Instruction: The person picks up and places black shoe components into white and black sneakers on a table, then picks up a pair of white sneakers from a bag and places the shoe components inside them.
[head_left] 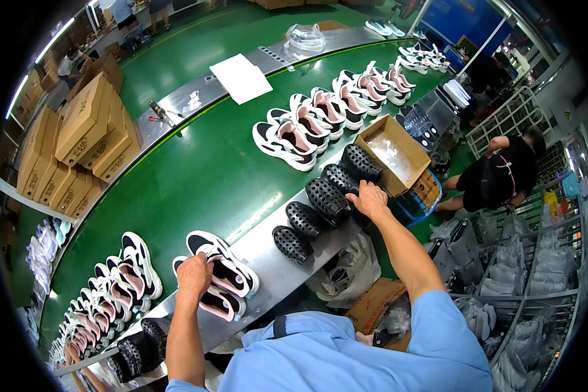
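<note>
The left hand [194,274] lies knuckles-up on the pair of black, white and pink sneakers [223,273], fingers curled down over the shoes' openings, so they sit side by side at the steel ledge [268,261] with soles flat. To the left of those fingers more sneaker pairs [111,287] line the same edge.

Farther out, the right hand [370,199] presses on a black perforated shoe insert [328,199], fingers bent over its end (whether they pinch it I cannot tell). The inserts run in a row along the ledge, an open cardboard box [398,153] just beyond the fingertips.

Past both hands the green belt [196,170] lies bare up to the next sneaker row [326,114].
</note>
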`<state>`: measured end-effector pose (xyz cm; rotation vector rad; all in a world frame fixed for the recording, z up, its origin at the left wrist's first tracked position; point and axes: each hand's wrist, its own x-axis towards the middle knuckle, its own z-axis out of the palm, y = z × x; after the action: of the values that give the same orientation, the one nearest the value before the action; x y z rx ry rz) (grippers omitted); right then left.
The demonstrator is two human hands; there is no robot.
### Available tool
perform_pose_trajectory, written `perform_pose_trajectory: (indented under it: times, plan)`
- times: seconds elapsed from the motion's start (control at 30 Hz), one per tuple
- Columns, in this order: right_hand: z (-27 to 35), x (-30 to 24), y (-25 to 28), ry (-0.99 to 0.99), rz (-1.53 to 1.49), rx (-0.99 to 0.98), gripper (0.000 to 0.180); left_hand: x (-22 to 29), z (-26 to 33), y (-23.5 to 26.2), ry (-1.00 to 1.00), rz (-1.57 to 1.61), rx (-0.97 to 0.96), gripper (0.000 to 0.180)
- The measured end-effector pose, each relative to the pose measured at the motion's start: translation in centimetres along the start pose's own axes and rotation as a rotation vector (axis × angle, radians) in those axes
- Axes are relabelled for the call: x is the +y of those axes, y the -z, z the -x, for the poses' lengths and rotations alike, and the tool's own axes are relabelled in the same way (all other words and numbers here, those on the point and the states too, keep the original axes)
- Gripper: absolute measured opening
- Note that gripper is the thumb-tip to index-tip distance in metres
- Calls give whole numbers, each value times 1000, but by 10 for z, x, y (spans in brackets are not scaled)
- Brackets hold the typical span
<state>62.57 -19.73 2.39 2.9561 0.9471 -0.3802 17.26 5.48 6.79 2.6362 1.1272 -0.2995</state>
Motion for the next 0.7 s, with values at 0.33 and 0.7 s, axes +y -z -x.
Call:
perform_pose_trajectory:
  times: [0.33,0.7]
  plan:
    - [116,-41,101,432,-94,393,47,-12,10,-6,-21,284,107,37]
    - [213,-258,27,559,-134,-409,47,-17,-14,-19,-385,241,-24,28]
